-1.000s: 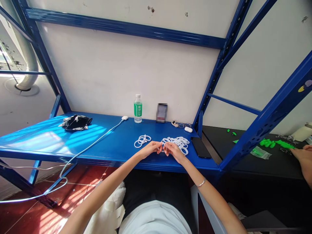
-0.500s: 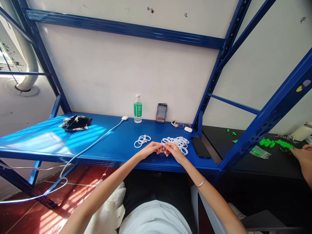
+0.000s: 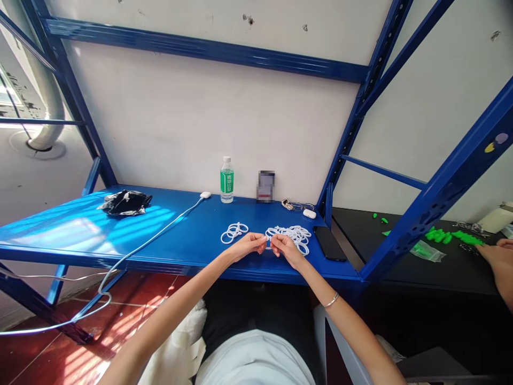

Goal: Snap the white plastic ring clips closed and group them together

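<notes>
My left hand (image 3: 254, 244) and my right hand (image 3: 285, 249) meet above the front part of the blue table. Both are closed in a pinch on one white cord loop (image 3: 268, 239), of which only a short piece shows between the fingertips. Just behind my right hand lies a pile of white loops (image 3: 294, 233), partly covered by that hand. A smaller group of white loops (image 3: 233, 232) rests on the table to the left of my left hand. Whether the loops are elastic I cannot tell.
A water bottle (image 3: 226, 181) and a blurred upright device (image 3: 266, 186) stand at the back. A black phone (image 3: 329, 243) lies at right, a black plastic bag (image 3: 125, 203) at left. A white cable (image 3: 160, 233) crosses the table. Another person's hand (image 3: 497, 263) is near green pieces (image 3: 438, 234).
My hands have drawn slightly apart, showing more of the white loop between the fingertips. The loop piles have stayed put.
</notes>
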`<state>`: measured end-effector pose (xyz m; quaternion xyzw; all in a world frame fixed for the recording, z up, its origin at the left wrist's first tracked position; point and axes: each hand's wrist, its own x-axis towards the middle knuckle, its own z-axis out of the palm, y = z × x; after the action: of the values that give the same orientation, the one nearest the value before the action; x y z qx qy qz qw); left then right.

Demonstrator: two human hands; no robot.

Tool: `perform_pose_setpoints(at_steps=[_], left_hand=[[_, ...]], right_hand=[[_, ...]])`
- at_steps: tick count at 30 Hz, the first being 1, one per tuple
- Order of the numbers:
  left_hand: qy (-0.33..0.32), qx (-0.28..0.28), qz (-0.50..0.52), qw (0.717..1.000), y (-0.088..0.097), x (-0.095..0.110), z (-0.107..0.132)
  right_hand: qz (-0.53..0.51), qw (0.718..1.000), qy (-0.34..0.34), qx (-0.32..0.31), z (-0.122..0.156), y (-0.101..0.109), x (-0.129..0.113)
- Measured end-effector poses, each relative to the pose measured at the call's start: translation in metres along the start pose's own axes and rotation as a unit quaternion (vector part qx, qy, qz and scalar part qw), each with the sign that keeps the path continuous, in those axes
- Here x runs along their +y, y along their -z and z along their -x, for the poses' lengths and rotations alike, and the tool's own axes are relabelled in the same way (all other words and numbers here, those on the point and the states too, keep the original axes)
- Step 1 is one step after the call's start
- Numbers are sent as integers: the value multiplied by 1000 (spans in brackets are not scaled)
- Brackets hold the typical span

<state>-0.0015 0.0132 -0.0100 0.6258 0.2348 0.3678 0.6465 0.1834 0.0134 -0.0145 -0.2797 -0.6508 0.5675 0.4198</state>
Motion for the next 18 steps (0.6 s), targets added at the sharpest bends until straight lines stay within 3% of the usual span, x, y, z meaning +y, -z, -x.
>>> perform_pose_setpoints(at_steps=[12, 18], left_hand=[[-5, 6, -47, 999, 4, -5, -1], [3, 0, -19, 1000, 3, -4, -1]], right_hand=[[18, 1000, -10, 2, -1, 0, 2], [12, 1000, -15, 5, -1, 1, 3]])
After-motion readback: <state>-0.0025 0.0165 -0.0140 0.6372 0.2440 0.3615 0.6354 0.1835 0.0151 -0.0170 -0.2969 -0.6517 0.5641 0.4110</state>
